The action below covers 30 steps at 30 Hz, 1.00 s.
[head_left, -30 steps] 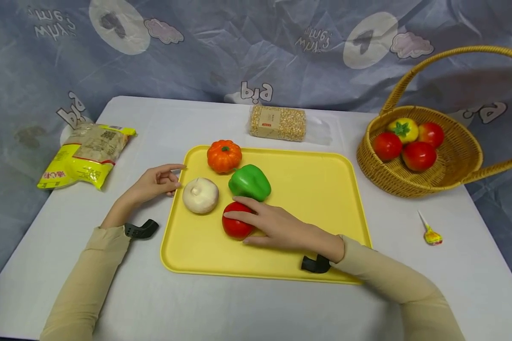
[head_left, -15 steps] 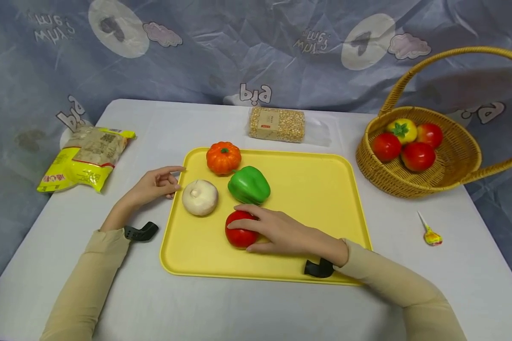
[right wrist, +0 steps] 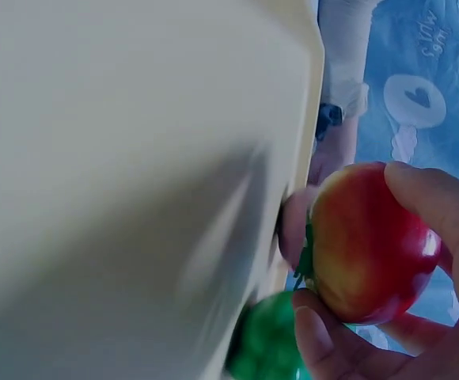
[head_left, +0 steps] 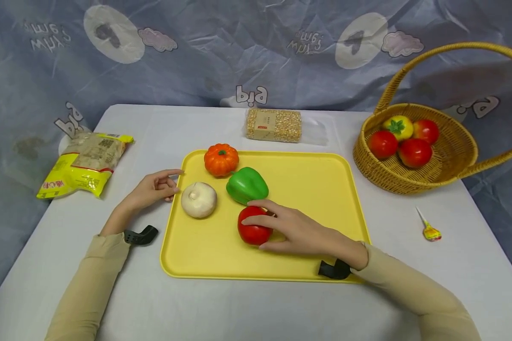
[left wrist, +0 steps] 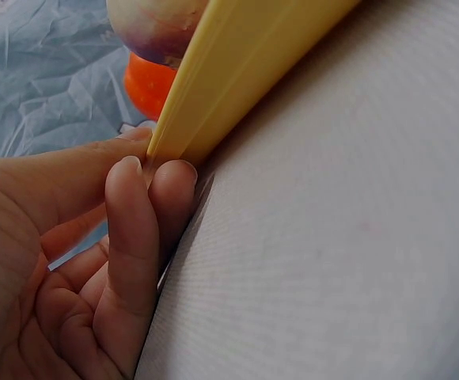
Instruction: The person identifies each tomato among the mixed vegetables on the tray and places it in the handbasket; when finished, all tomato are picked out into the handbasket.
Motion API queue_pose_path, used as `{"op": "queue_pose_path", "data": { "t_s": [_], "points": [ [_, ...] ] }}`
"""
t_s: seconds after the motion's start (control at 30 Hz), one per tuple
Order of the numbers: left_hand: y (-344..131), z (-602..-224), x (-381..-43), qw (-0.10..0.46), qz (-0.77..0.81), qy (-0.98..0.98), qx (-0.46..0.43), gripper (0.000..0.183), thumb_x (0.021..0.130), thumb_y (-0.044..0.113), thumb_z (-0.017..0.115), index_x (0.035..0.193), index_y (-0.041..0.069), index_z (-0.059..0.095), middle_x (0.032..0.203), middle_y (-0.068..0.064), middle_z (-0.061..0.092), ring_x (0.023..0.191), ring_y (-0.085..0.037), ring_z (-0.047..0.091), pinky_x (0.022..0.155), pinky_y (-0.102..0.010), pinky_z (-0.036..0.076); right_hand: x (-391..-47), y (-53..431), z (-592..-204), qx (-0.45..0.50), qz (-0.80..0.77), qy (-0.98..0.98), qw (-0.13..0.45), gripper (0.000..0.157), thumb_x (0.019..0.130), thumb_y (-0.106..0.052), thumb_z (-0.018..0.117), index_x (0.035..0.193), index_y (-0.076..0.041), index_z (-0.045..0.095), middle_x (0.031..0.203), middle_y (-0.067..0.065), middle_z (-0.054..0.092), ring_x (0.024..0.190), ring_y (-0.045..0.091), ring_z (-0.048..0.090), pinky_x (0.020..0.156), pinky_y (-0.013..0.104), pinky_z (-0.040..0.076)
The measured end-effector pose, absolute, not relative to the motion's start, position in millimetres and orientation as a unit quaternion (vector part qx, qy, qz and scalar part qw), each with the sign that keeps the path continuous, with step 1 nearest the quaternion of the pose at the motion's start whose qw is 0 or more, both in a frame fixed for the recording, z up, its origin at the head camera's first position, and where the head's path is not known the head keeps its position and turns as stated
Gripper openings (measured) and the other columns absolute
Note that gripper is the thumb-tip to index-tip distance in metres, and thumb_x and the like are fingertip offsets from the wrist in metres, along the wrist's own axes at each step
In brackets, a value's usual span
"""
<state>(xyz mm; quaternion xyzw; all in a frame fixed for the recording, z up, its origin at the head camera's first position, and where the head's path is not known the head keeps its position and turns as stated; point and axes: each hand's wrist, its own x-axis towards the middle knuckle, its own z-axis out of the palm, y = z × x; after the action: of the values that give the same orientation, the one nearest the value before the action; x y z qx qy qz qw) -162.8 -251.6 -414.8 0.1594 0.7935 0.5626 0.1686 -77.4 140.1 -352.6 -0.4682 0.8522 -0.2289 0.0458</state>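
Note:
In the head view my right hand (head_left: 298, 229) holds a red toy tomato (head_left: 252, 227) over the yellow tray (head_left: 311, 180). Thumb and fingers curl round its sides. The right wrist view shows the tomato (right wrist: 372, 245) with its green calyx turned towards the tray and a small gap between them. My left hand (head_left: 150, 190) is at the tray's left edge; the left wrist view shows its digits pinching the rim (left wrist: 202, 87). On the tray lie a white mushroom (head_left: 199, 200), an orange pumpkin (head_left: 221, 160) and a green bell pepper (head_left: 247, 185).
A wicker basket (head_left: 403, 184) with a tall handle stands at the right, holding several red and yellow tomatoes (head_left: 415, 153). A lollipop (head_left: 430, 231) lies in front of it. A grain pack (head_left: 277, 125) lies behind the tray, and a yellow bag (head_left: 87, 163) at the left.
The tomato has moved right across the tray with my right hand, away from the mushroom. My left hand keeps its place at the tray's edge.

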Motion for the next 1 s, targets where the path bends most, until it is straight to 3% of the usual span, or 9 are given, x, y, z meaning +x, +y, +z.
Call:
{"op": "queue_pose_path", "data": {
  "t_s": [0.6,0.7,0.83,1.0],
  "points": [
    [-251.4,-415.3,-161.1,0.159,0.555,0.798,0.173,0.052,0.092,0.006,0.057,0.138,-0.007,0.037,0.081,0.008,0.061,0.063,-0.004,0.057,0.057,-0.02,0.05,-82.2,204.1,-333.2,-0.378,-0.284,0.879,-0.059,0.063,0.072,-0.022,0.081,0.129,-0.025,0.053,0.141,0.008,0.042,0.122,0.02,0.05,0.09,0.038,0.054],
    [-251.3,-415.3,-160.6,0.158,0.556,0.798,0.171,0.052,0.092,0.006,0.057,0.138,-0.007,0.037,0.081,0.008,0.061,0.063,-0.004,0.057,0.057,-0.02,0.05,-83.0,216.8,-329.9,-0.369,-0.276,0.883,-0.094,0.064,0.069,-0.018,0.083,0.127,-0.022,0.055,0.14,0.008,0.044,0.121,0.019,0.049,0.093,0.025,0.051],
    [-250.2,-415.2,-161.1,0.157,0.554,0.8,0.166,0.052,0.092,0.007,0.058,0.138,-0.006,0.038,0.081,0.008,0.061,0.063,-0.004,0.057,0.057,-0.02,0.05,-83.2,234.2,-325.2,-0.352,-0.274,0.885,-0.135,0.065,0.065,-0.01,0.084,0.124,-0.018,0.058,0.138,0.01,0.045,0.118,0.02,0.049,0.098,0.005,0.035],
    [-249.5,-414.4,-161.0,0.159,0.555,0.801,0.161,0.052,0.092,0.007,0.058,0.138,-0.004,0.039,0.082,0.007,0.061,0.064,-0.004,0.057,0.058,-0.02,0.05,-83.9,256.3,-319.9,-0.325,-0.282,0.884,-0.181,0.069,0.06,-0.002,0.084,0.124,-0.013,0.058,0.135,0.016,0.047,0.119,0.022,0.047,0.1,0.002,0.029]
  ]
}}
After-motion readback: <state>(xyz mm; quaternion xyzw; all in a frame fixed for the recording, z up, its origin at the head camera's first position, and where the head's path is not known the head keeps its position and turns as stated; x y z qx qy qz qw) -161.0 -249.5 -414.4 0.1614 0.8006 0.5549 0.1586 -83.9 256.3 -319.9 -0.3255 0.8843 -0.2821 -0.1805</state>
